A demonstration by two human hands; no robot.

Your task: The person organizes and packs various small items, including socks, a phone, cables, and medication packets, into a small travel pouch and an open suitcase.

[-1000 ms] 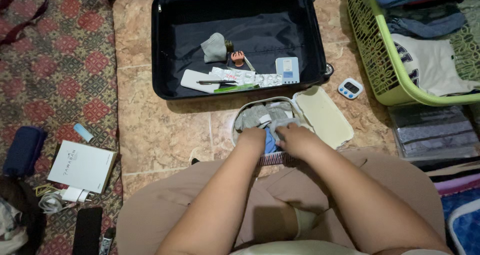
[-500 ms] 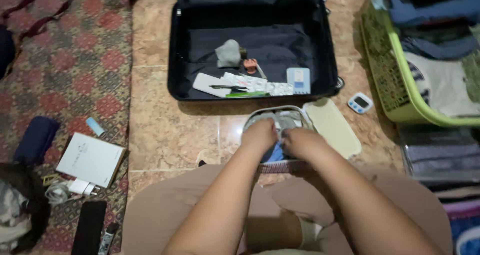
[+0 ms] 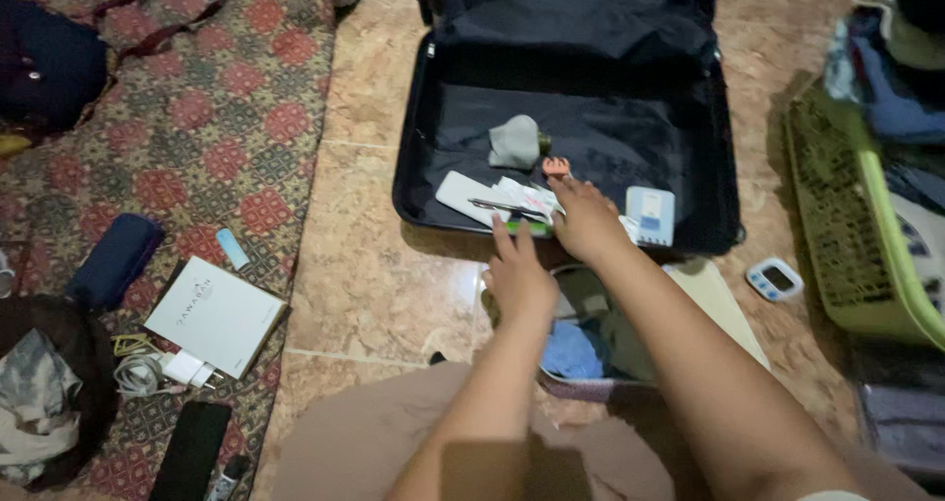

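Floor: tan stone tiles (image 3: 374, 265) in the middle, with a red patterned rug (image 3: 177, 137) along the left edge.
Open room: a bare strip of tile lies between the rug and the suitcase — the green basket (image 3: 866, 255) closes off the right side.
Suitcase: one dark suitcase (image 3: 581, 127), lid open, lying flat on the tiles past the hands.
Pouch: one small open pouch (image 3: 600, 344) with a pale flap, just in front of the knees, between the two arms.
Inside the suitcase, counted: one grey sock bundle (image 3: 515, 142), one white flat case (image 3: 465, 194) with a pen on it, some pill strips (image 3: 527, 198), one small blue and white box (image 3: 650, 216).
On the rug, counted: one white book (image 3: 217, 314), one dark blue roll (image 3: 115, 262), one black phone (image 3: 190, 450).
Timer: one small white timer (image 3: 775, 279) between pouch and basket.
Right hand: right hand (image 3: 588, 220) is over the suitcase's near edge, fingers spread on the pill strips — I cannot tell if it grips them.
Left hand: left hand (image 3: 519, 280) is flat and loose, holding nothing, just short of the suitcase edge.
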